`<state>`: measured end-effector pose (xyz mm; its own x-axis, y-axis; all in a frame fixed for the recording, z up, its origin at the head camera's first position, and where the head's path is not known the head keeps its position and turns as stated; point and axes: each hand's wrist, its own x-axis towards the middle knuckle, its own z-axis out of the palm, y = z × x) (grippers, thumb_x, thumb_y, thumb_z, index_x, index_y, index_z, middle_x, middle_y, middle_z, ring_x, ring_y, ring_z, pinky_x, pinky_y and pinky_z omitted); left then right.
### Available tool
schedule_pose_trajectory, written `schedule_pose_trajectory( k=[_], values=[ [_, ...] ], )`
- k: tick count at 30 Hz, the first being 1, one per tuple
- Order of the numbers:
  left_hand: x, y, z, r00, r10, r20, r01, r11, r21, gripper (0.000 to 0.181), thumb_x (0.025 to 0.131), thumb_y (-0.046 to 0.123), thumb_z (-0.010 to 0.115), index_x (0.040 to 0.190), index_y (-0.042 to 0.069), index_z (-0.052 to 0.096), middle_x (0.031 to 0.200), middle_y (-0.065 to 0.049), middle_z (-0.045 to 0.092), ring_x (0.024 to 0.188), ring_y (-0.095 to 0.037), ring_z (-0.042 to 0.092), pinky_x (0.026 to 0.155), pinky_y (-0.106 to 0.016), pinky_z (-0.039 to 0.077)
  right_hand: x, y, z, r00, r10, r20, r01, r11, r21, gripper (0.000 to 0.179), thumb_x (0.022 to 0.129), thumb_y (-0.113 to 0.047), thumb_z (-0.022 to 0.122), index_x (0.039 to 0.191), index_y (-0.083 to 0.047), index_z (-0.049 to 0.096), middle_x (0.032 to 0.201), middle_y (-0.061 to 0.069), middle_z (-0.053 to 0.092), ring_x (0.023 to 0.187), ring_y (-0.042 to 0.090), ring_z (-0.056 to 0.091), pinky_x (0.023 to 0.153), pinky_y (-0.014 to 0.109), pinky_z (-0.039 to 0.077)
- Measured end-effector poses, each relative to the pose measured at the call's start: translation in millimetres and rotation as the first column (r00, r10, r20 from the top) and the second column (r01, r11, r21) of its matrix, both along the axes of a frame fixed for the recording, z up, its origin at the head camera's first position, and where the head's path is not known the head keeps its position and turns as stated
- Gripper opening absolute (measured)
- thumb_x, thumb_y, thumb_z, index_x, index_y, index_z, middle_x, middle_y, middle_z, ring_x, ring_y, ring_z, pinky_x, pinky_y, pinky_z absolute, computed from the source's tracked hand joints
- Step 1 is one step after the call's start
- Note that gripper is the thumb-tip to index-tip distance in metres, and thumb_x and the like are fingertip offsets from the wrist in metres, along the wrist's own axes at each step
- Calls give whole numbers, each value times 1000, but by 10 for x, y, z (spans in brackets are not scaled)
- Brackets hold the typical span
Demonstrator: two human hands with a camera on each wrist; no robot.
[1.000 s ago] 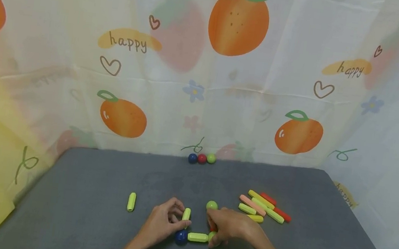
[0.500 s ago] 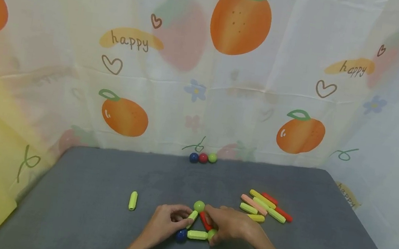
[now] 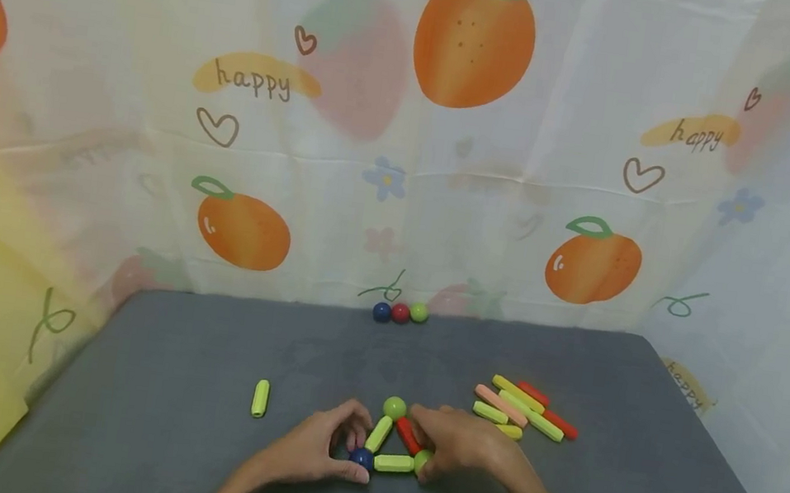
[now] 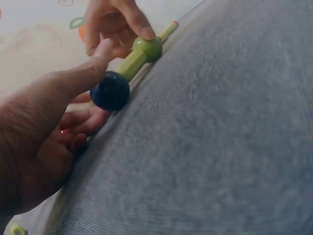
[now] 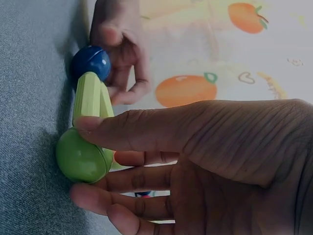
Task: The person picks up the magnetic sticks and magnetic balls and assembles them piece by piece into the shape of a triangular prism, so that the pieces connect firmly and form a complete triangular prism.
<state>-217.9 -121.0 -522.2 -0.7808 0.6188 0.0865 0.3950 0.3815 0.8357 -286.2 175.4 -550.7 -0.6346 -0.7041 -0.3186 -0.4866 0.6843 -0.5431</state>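
Observation:
A triangle of magnetic building rods and balls lies on the dark table. Its corners are a blue ball (image 3: 361,459), a green ball (image 3: 394,408) at the far tip and another green ball (image 5: 80,155). Two light-green rods (image 3: 394,464) and a red rod (image 3: 408,436) form the sides. My left hand (image 3: 319,446) curves its thumb and fingers round the blue ball; whether all of them press on it is hard to see. With thumb and fingers my right hand (image 3: 462,443) pinches the near green ball, the thumb tip lying by the rod's end.
A single light-green rod (image 3: 260,399) lies to the left. Several rods, with a peach rod (image 3: 500,406) among them, are heaped at the right. Along the back edge sit a blue ball (image 3: 382,312), a red ball (image 3: 400,313) and a green ball (image 3: 420,312). A printed curtain hangs behind.
The far green ball and red rod have swung left, and the left light-green rod has tilted to meet that ball. My left hand has let go of that rod and moved to the blue ball.

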Motion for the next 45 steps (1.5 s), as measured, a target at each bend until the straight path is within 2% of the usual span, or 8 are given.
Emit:
schedule_pose_trajectory(
  k=[3, 11, 18, 23, 29, 34, 41, 45],
  values=[
    [-1, -31, -27, 998, -60, -11, 60, 998, -6, 48, 86, 36, 88, 118, 21, 57, 98, 5, 61, 85, 0, 57, 76, -19, 49, -2, -8, -3, 1000, 0, -14, 0, 1000, 24, 51, 77, -55, 90, 102, -35, 50, 84, -12, 55, 68, 6, 49, 59, 27, 41],
    [49, -31, -125, 999, -19, -50, 20, 1000, 22, 40, 84, 38, 89, 107, 24, 59, 93, 4, 61, 82, 0, 54, 74, -19, 48, 62, -29, 86, 1000, 20, 15, -20, 1000, 24, 49, 77, -59, 88, 99, -35, 51, 82, -13, 55, 66, 4, 48, 59, 25, 41],
    [79, -52, -135, 996, -17, -93, 18, 1000, 9, 43, 81, 40, 91, 106, 25, 59, 94, 6, 60, 83, 1, 53, 75, -18, 47, 457, -29, 1166, 991, -136, 20, 136, 991, -19, 30, 92, -27, 82, 107, -16, 58, 88, -2, 65, 74, 11, 60, 67, 30, 49],
    [81, -36, -120, 995, 5, -98, -6, 1000, -12, 41, 82, 43, 89, 105, 27, 59, 94, 9, 59, 84, 1, 53, 75, -19, 47, 516, 226, 1518, 958, -247, -143, 242, 969, -54, 16, 99, -17, 72, 108, -8, 62, 88, 1, 66, 71, 8, 56, 64, 27, 47],
    [87, -24, -110, 993, 30, -114, -35, 998, -44, 41, 82, 47, 89, 104, 28, 59, 93, 11, 58, 83, 2, 52, 75, -19, 46, 449, 482, 1532, 950, -286, -128, 278, 957, -81, 13, 103, -14, 65, 103, -1, 68, 66, 12, 65, 53, 13, 55, 64, 28, 50],
    [91, -17, -113, 991, 44, -123, -50, 997, -52, 41, 81, 47, 89, 103, 30, 59, 93, 12, 57, 83, 2, 52, 75, -19, 46, 386, 437, 1395, 945, -279, -172, 278, 960, -30, 5, 98, -3, 69, 98, -2, 74, 77, 7, 67, 59, 13, 54, 63, 27, 47],
    [77, -3, -131, 990, 38, -134, -45, 998, -54, 42, 80, 48, 89, 103, 30, 59, 93, 12, 57, 83, 2, 52, 75, -19, 46, 316, 320, 1170, 937, -266, -228, 265, 964, -37, 51, 96, 7, 66, 62, -16, 36, 64, -6, 18, 60, 11, 15, 58, 26, 18],
    [65, 3, -130, 989, 41, -140, -50, 997, -58, 42, 80, 49, 89, 103, 30, 58, 94, 12, 57, 84, 2, 52, 76, -19, 46, 289, 332, 1144, 940, -249, -233, 238, 969, -72, 37, 94, 10, 64, 66, -11, 49, 66, -6, 20, 61, 10, 18, 59, 25, 20]
  ],
)
